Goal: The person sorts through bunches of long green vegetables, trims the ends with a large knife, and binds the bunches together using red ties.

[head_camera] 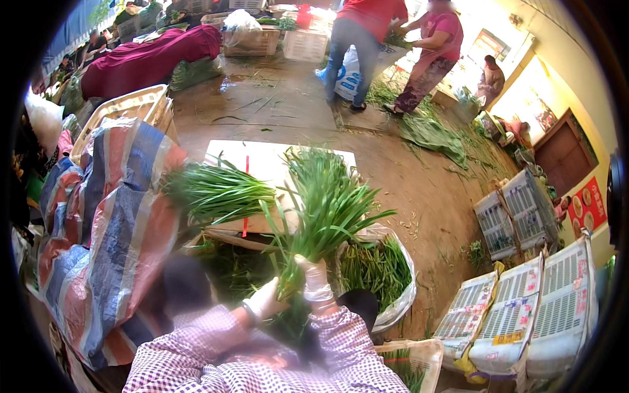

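My right hand [314, 280], in a thin white glove, grips a thick bunch of long green leaves [322, 206], seemingly Chinese chives, near its lower stems. My left hand [265, 299], also gloved, closes on the stem end from the other side. The leaf tips fan out over a white board [268, 152] in front of me. To the left on that board, a second bunch of the greens [231, 191] lies across a narrow red strip [247, 164]. Blur hides the lowest stem ends between my forearms.
Beside my right knee stands a plastic-lined container of greens [376, 270]. A striped woven sheet [118, 216] bulges at left. Strapped white crates [533, 309] stand at right. Two people [366, 29] work ahead near a green sack [435, 137] on the littered floor.
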